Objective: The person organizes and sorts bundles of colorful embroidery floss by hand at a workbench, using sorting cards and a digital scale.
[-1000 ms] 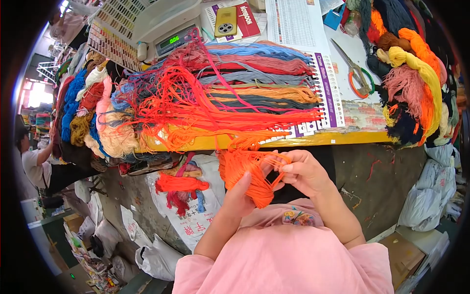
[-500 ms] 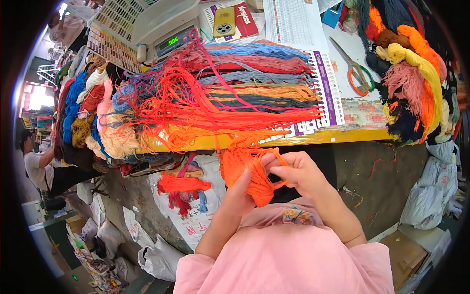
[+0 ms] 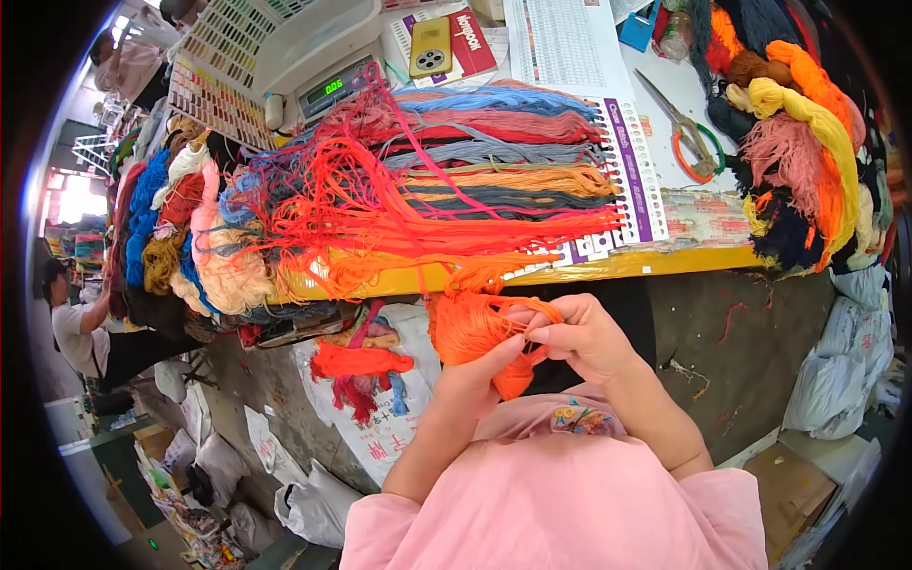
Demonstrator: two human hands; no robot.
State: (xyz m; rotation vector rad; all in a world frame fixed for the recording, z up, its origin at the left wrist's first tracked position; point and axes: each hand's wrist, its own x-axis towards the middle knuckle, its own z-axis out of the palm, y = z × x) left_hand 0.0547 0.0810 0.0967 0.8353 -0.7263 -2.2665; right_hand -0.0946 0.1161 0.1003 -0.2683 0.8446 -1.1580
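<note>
Both my hands hold one bundle of orange yarn (image 3: 470, 328) just below the table's yellow front edge (image 3: 665, 263). My left hand (image 3: 475, 380) cups the bundle from beneath, thumb pressed on it. My right hand (image 3: 584, 334) pinches its strands from the right. Loose orange strands run from the bundle up to the table. There, skeins of red, orange, grey, blue and pink yarn (image 3: 494, 180) lie side by side over a colour chart (image 3: 632, 171).
Scissors (image 3: 689, 133), a phone (image 3: 430, 46), a red booklet (image 3: 472, 40) and a digital scale (image 3: 334, 87) lie farther back. Yarn heaps stand at the left (image 3: 180, 228) and right (image 3: 807, 142). Bags (image 3: 370, 408) cover the floor. Another person (image 3: 71, 323) sits far left.
My left thumb has closed over the orange bundle and the hands have drawn closer together, gathering the strands tighter. The view has shifted slightly.
</note>
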